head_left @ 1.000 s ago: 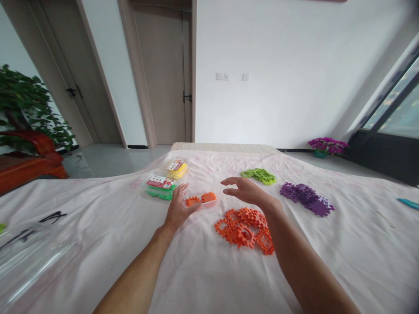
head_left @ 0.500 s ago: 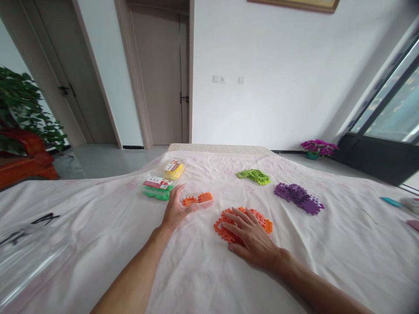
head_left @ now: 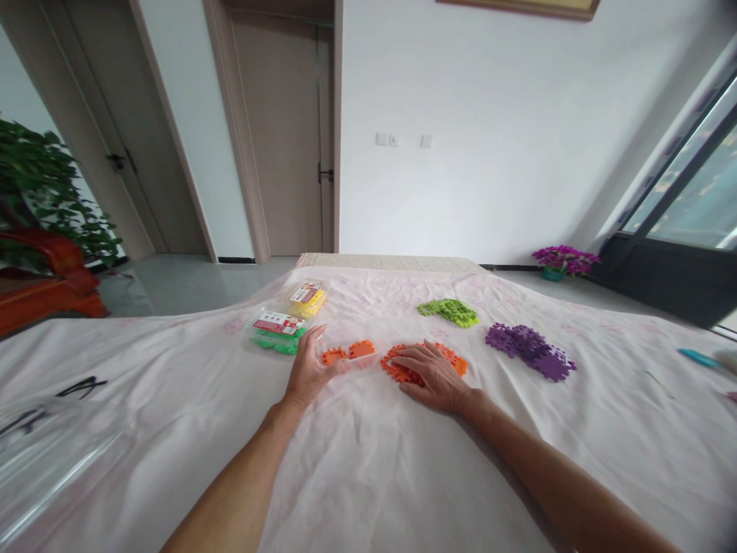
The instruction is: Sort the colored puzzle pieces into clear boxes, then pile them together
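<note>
My left hand (head_left: 311, 363) grips the left end of a clear plastic box (head_left: 364, 363) on the cloth, thumb in front and fingers behind. Inside the box lie orange interlocking pieces (head_left: 361, 349) with notched edges. Just right of it, my right hand (head_left: 433, 375) lies flat with fingers spread over a pile of orange notched pieces (head_left: 454, 358), covering much of it. Left of my left hand sits a clear box of green pieces (head_left: 277, 334) with a red and white label. Behind that is a similar box of yellow pieces (head_left: 309, 299).
Light green pieces (head_left: 454, 311) and purple pieces (head_left: 530, 351) lie in piles to the right. A large clear plastic container (head_left: 57, 468) and dark glasses (head_left: 80, 387) are at the left. A blue object (head_left: 696, 358) lies far right on the pale tablecloth (head_left: 345, 476).
My right hand has moved away from me, sliding the orange pile forward and closer to the clear box. My left hand keeps its hold on the box.
</note>
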`<state>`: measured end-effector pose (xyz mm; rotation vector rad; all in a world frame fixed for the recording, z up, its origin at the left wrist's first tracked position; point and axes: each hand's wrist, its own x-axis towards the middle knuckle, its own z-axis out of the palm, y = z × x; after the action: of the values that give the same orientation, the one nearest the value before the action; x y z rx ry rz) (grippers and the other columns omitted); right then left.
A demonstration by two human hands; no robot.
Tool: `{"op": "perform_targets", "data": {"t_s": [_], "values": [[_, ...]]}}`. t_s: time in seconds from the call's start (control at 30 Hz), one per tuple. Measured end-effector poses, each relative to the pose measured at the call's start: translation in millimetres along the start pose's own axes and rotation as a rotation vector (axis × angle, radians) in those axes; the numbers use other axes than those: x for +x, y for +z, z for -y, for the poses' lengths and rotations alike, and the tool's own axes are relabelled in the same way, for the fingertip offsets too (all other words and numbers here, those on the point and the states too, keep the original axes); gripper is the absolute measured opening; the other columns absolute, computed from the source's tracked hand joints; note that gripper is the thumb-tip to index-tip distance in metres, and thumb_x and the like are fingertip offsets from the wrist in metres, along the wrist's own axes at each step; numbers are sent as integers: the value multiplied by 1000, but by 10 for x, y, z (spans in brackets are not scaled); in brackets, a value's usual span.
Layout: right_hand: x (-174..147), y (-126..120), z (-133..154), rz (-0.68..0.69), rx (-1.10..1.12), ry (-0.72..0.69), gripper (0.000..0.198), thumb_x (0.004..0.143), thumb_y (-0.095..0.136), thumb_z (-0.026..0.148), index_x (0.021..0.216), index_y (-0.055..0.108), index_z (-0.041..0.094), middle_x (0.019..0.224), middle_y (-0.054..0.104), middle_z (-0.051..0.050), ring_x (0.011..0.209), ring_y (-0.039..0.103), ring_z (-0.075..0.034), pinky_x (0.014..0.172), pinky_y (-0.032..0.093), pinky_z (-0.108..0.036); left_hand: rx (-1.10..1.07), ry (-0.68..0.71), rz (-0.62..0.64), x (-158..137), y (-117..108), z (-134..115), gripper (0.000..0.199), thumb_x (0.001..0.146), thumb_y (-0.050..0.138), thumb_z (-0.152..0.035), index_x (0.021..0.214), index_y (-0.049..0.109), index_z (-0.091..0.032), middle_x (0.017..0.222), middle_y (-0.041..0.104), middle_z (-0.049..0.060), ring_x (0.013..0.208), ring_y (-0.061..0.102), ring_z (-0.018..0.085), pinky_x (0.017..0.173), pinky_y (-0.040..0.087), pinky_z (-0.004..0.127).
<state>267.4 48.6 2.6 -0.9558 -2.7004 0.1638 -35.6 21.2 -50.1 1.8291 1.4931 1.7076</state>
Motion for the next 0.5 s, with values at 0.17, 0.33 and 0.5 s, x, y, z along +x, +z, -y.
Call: {"op": "perform_targets", "data": {"t_s": [0.17,0.33,0.5], "values": [[137,-118,-107,151,15,50,73,77,66,56,141,48,26,139,55,-11,129,46,-30,111,27,-48,-6,1,5,-1,12,5,79,69,77,-51,136,43,-22,134,46,13,129,46,30,105,43,48],[372,-237,-28,213,-39,158,68,73,69,54,134,56,25,124,62,-11,115,55,-30,94,42,-38,-11,0,-1,-6,17,14,81,69,78,-50,137,42,-23,135,46,12,128,46,30,106,43,49],[541,-171,146,232,-99,195,35,77,66,43,102,71,19,108,65,-12,96,61,-26,80,45,-31,-18,-8,2,-4,7,2,78,70,77,-49,135,44,-23,136,45,12,129,46,30,106,42,50]]}}
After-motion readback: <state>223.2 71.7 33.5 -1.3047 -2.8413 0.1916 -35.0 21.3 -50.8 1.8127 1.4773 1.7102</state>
